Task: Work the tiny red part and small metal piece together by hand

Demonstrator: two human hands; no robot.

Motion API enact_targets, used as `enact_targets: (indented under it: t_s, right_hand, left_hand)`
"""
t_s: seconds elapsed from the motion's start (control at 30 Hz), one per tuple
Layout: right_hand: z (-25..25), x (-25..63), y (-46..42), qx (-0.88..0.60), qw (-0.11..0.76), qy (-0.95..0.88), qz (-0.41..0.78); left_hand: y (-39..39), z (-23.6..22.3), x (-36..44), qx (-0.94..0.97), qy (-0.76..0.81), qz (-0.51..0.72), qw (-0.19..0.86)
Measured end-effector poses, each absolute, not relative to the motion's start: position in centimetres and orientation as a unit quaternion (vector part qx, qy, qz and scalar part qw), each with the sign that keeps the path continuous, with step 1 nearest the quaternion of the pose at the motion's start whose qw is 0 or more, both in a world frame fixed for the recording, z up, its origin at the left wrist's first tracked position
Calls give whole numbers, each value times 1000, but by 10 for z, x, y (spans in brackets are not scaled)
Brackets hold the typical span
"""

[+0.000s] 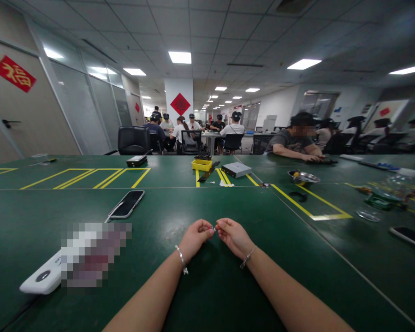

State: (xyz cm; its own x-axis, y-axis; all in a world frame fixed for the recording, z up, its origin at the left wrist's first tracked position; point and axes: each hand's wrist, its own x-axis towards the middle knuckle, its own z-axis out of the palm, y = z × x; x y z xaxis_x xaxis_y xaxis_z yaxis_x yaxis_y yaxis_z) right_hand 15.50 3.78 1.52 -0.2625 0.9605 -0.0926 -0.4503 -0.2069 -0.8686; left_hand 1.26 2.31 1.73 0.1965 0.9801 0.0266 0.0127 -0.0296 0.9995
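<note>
- A tiny red-and-silver piece point(214, 228), too small to be identified, was held above the smooth green table point(152, 265), where both sets of fingertips met.
- One side of it was pinched between thumb and forefinger by the left hand point(195, 237), the other likewise by the right hand point(234, 237); both were probably used because so small a piece could hardly be steadied by one.
- Left of the grip and beyond it, a black-screened phone with a pale rim point(127, 204) was laid flat, presumably out of the elbows' way.
- Farther, right of the grip, a shiny round metal dish point(311, 177) was placed, its raised rim likely meant for containing loose bits.
- Farther still, about straight beyond the grip, a flat grey box point(236, 169) and a yellow plastic basket point(201, 165) were set near yellow tape lines point(198, 179), perhaps used as place markers.
</note>
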Motion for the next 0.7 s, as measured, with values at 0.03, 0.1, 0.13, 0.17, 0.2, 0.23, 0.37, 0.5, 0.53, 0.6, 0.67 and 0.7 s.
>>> enact_targets:
  t_s: [0.03, 0.1, 0.13, 0.17, 0.2, 0.23, 0.37, 0.5, 0.53, 0.6, 0.67, 0.7]
  right_hand:
    - [15, 154, 38, -343, 510, -384, 689]
    - [14, 151, 37, -360, 524, -402, 659]
    - [13, 149, 37, -372, 528, -416, 640]
    - [13, 148, 37, -385, 532, -433, 618]
    - [13, 147, 37, -398, 533, -454, 593]
    - [13, 146, 37, -411, 534, -477, 565]
    - [17, 145, 33, -470, 524, -565, 431]
    - [22, 144, 28, -495, 516, -596, 365]
    - [23, 144, 27, -495, 512, -604, 357]
    - [23, 144, 26, -495, 503, -622, 339]
    - [22, 144, 26, -491, 496, -643, 316]
    - [21, 144, 26, -485, 495, -654, 303]
  left_hand:
    - [22, 18, 13, 556, 447, 447, 540]
    - [21, 20, 14, 555, 450, 441, 544]
    - [21, 21, 14, 555, 449, 439, 545]
    - [20, 22, 15, 556, 448, 437, 547]
    - [20, 22, 15, 557, 447, 435, 549]
    - [20, 22, 15, 556, 447, 432, 551]
    - [21, 22, 17, 554, 448, 427, 557]
    - [21, 23, 17, 563, 446, 425, 551]
    - [21, 22, 17, 565, 447, 426, 548]
    - [21, 21, 17, 566, 449, 428, 543]
    - [22, 19, 17, 561, 452, 431, 543]
    - [23, 18, 17, 558, 453, 432, 544]
